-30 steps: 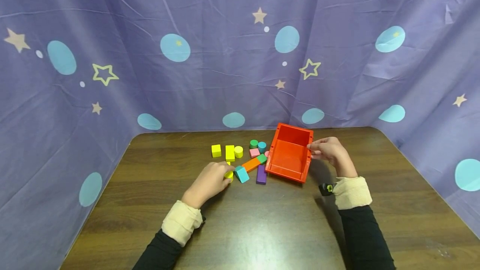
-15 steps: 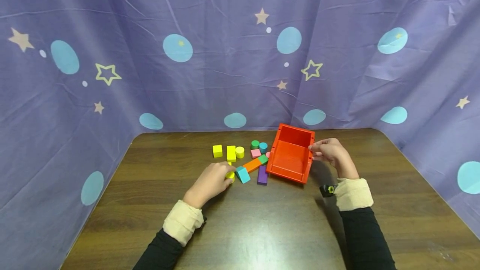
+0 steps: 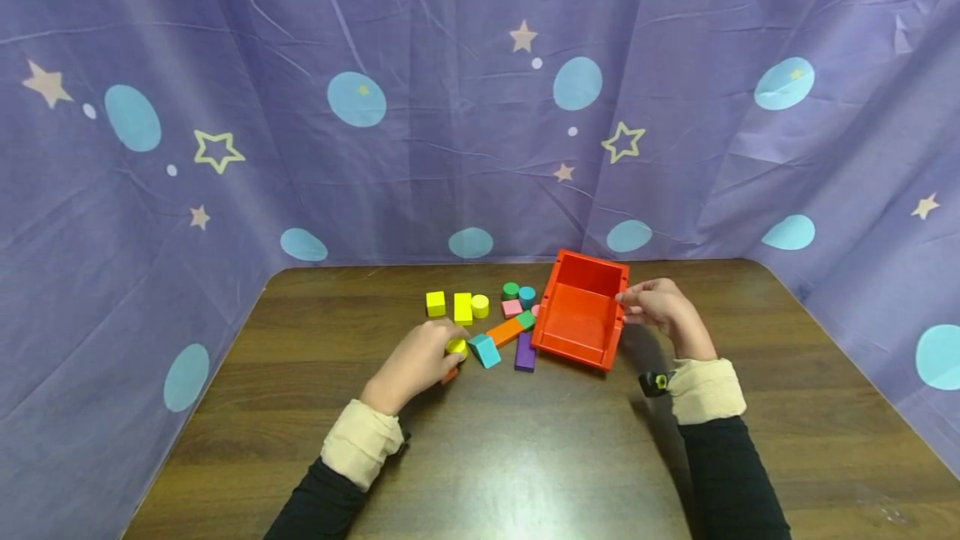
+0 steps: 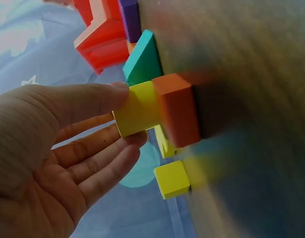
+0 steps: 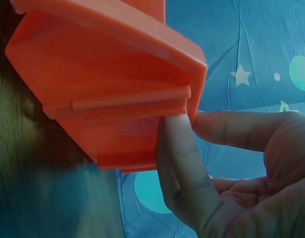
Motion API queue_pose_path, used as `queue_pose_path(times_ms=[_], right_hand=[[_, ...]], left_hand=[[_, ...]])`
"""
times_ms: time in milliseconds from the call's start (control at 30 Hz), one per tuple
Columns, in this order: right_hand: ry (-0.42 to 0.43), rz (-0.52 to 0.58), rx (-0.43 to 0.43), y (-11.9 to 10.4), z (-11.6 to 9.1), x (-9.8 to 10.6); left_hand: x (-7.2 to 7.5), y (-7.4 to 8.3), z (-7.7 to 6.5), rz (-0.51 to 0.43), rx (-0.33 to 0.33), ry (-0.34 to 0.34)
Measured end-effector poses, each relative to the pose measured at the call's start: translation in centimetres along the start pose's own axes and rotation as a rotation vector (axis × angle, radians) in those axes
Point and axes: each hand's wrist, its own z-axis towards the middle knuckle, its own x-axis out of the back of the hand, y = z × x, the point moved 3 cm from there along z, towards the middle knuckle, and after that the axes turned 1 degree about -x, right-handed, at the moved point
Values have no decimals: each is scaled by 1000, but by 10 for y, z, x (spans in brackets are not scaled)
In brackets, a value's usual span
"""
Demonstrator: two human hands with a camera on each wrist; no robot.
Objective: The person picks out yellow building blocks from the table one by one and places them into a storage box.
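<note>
Near the middle of the table, my left hand (image 3: 420, 361) pinches a yellow cylinder (image 4: 137, 109) between thumb and fingers. An orange block (image 4: 178, 111) sits directly under the cylinder on the tabletop; whether the two touch I cannot tell. Beside them lies a teal triangular block (image 3: 485, 351). My right hand (image 3: 660, 307) grips the right side of a red bin (image 3: 577, 315). In the right wrist view its fingertips press under a ledge on the bin's outer wall, and the thumb is at the edge.
Behind the left hand are a yellow cube (image 3: 436, 304), a yellow block (image 3: 462, 308) and another yellow cylinder (image 3: 480, 306). A long orange block (image 3: 504, 332), a purple block (image 3: 525, 352), a pink block (image 3: 512, 308) and green and blue cylinders lie left of the bin. A curtain (image 3: 465, 148) hangs behind the table.
The left hand has shifted slightly left with the yellow cylinder, which has risen a little. An orange block now shows below that hand. The right hand stays on the bin.
</note>
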Motion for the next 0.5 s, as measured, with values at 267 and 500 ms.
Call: queue_pose_path(times_ms=[267, 500], right_hand=[[9, -23, -1, 0, 1, 1], [2, -2, 11, -1, 0, 1]], left_hand=[[18, 4, -1, -29, 37, 34], [32, 11, -3, -25, 63, 46]])
